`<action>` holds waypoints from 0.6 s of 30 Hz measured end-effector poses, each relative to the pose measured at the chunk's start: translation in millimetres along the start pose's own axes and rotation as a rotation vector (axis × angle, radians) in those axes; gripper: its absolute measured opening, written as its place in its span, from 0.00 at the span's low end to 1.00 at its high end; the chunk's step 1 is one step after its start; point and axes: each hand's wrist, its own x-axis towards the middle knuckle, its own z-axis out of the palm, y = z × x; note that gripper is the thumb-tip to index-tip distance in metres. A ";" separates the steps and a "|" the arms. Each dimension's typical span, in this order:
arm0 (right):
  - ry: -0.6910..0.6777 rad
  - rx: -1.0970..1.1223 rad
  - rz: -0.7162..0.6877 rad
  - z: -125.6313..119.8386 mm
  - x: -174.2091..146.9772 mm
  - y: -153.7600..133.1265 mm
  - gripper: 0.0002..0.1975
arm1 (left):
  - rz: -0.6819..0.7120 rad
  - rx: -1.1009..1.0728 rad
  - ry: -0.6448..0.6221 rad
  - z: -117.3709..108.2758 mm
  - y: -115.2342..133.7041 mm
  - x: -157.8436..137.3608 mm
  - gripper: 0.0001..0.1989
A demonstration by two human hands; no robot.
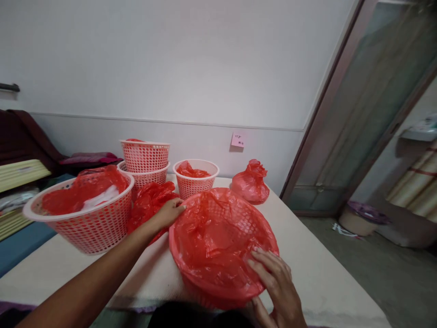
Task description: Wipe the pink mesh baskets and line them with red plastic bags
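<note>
In front of me stands a basket with a red plastic bag lining it, the bag spread over its rim. My left hand is closed on the far left rim, with bag film there. My right hand straddles the near right rim, its fingers apart and stretched over the bag, its thumb low outside. Beside my left forearm lies a crumpled red plastic bag. On the left is a pink mesh basket with red plastic and something white inside.
Two stacked baskets and another basket stand along the wall. A tied red bag sits at the table's back right. All rest on a pale tabletop. A bin stands on the floor by the doorway.
</note>
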 end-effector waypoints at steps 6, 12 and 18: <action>0.055 0.011 0.185 -22.9 2.1 27.5 0.18 | -0.030 0.036 -0.016 3.6 -4.2 -17.7 0.14; -0.164 0.056 0.101 -37.7 104.1 22.7 0.16 | -0.039 0.043 0.040 16.2 1.1 -29.4 0.14; -0.586 -0.123 -0.055 48.5 161.1 13.4 0.20 | -0.043 0.042 0.068 18.9 -3.4 -37.6 0.15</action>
